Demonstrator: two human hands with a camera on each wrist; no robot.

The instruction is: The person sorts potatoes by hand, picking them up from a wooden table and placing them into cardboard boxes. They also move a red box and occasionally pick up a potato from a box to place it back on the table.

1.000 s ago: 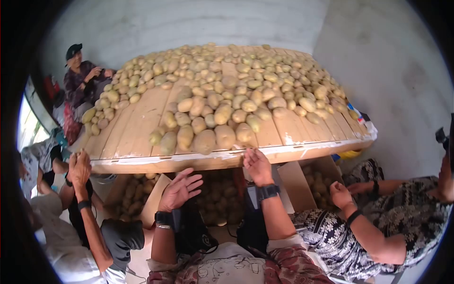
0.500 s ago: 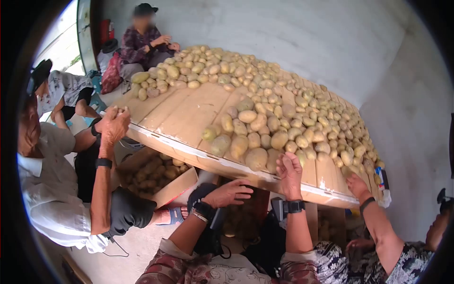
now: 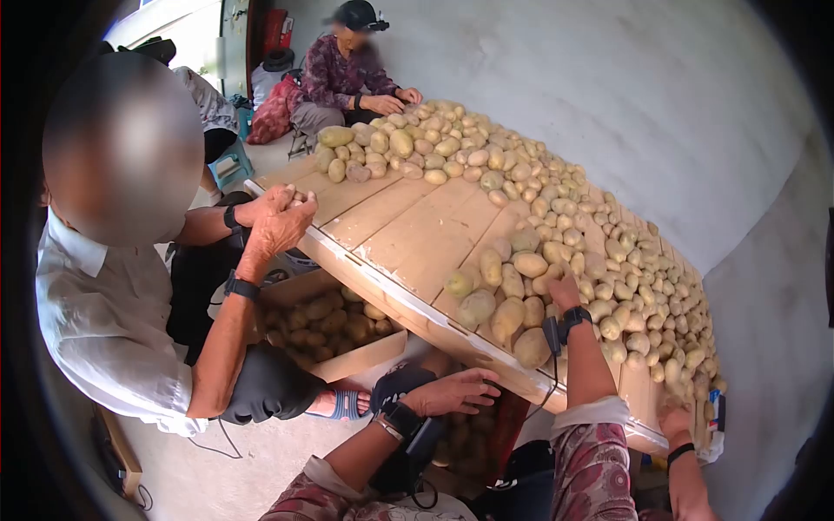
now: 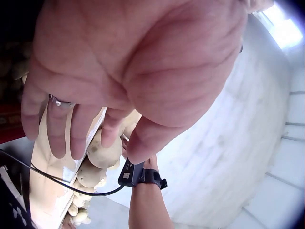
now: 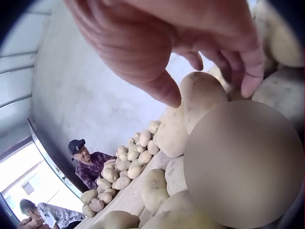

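Observation:
A long wooden table (image 3: 408,234) carries a big heap of yellow potatoes (image 3: 608,260). My right hand (image 3: 562,288) reaches over the table's near edge onto the front cluster of potatoes (image 3: 508,317). In the right wrist view my right hand (image 5: 207,76) hovers with thumb and fingers spread over a large potato (image 5: 200,102), the fingertips (image 5: 250,86) touching it without gripping. My left hand (image 3: 460,389) hangs palm down below the table's edge and holds nothing. In the left wrist view my left hand (image 4: 102,138) shows a bare palm with relaxed fingers.
A person in a white shirt (image 3: 104,330) sits close on my left, hands (image 3: 278,221) at the table's corner. A cardboard box of potatoes (image 3: 334,326) stands below them. Another person (image 3: 347,69) sits at the far end. Someone's hand (image 3: 678,425) reaches in at right.
My right hand moved from the table's edge up onto the potato cluster. My left hand turned palm down and sank below the edge. The head view swung left.

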